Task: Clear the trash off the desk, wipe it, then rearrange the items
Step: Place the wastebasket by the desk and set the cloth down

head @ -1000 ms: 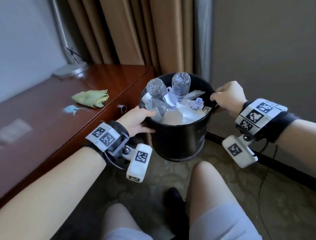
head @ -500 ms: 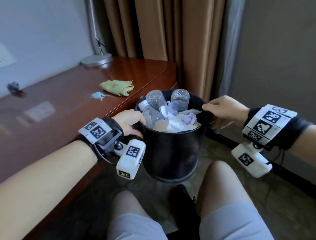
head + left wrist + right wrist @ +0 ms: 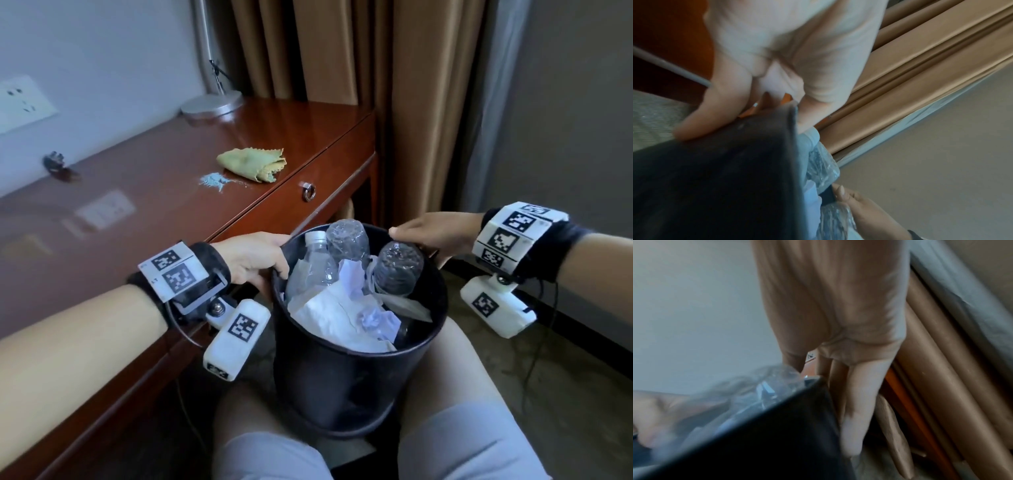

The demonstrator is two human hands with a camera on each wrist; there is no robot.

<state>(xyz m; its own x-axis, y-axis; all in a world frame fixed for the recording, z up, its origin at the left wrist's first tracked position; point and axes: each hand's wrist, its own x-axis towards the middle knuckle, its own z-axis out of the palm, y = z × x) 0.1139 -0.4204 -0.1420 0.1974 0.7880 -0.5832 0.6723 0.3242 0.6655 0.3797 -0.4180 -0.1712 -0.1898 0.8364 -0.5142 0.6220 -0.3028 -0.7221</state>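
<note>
Right now both hands hold a black waste bin (image 3: 342, 377) by its rim, clear of the desk and over the person's knees. The left hand (image 3: 251, 255) grips the rim nearest the desk, thumb hooked inside and fingers curled round the outer wall, as the left wrist view shows. The right hand (image 3: 435, 233) takes the far rim; its thumb lies along the top edge while its fingers (image 3: 857, 410) run nearly straight down the outside, so it looks more like a light pinch than a full grip.

The bin is heaped: three clear plastic bottles (image 3: 394, 270) stand above the rim among crumpled tissues (image 3: 335, 315).

On the desk (image 3: 154, 192), a folded yellow-green cloth (image 3: 255, 164) lies near the front edge towards the right corner, with a blue powdery smear (image 3: 215, 181) just beside it. A lamp base (image 3: 212, 104) sits at the back right corner, and a small dark object (image 3: 56, 164) near the back edge is too small to identify.

The likely risk is a tilt: with the right hand's hold so shallow, the bin could tip and the tall bottles would roll out onto the floor. Catching the bin against the desk's front edge would do the same.
</note>
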